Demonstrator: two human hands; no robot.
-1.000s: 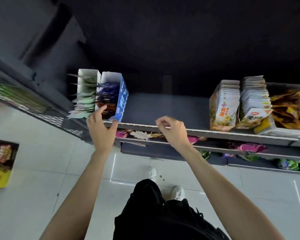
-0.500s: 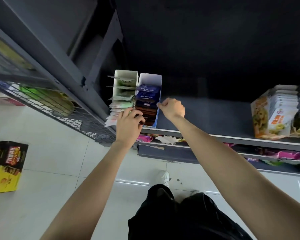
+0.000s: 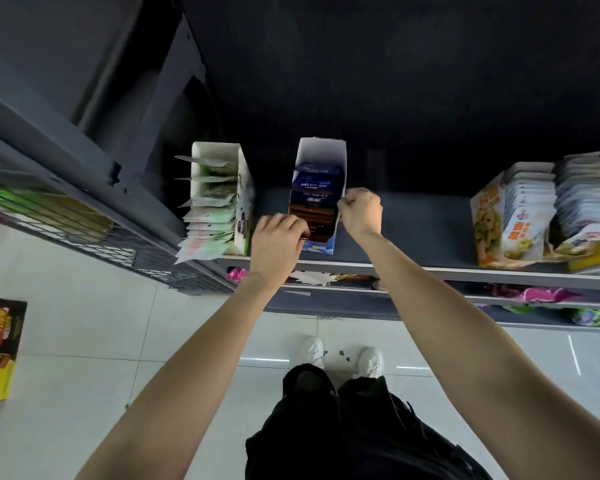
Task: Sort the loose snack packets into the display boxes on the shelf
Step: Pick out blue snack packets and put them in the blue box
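two bare hands are working at the tall white-and-blue cardboard display box [image 3: 321, 202] standing near the front edge of the dark grey metal shelf [image 3: 413, 233]. the left hand [image 3: 278, 245] is curling its fingers [image 3: 297, 225] round the box's low front, by the dark brown snack packets [image 3: 314, 216] filed there; whether it is pinching a packet cannot be told. the right hand [image 3: 360, 211] is gripping the box's right wall, fingers clamped together on the card. dark blue snack packets [image 3: 315, 183] are filling the rear half of the same box.

step in hand, as judged: steadying and squaring this box while its contents are being tidied. the next move is probably calling for a firm hold on the thin card wall so the box is not tipping, then reaching for the loose pink and white packets [image 3: 312, 277] lying on the lower shelf beneath.

a white cardboard box of pale green packets [image 3: 219, 202] is standing just left, apart from the first. yellow-and-white packet boxes [image 3: 513, 220] are sitting well to the right.

writing: white characters are showing on the blue packets, too blurred to read; red characters on the right-hand packets are likewise illegible.
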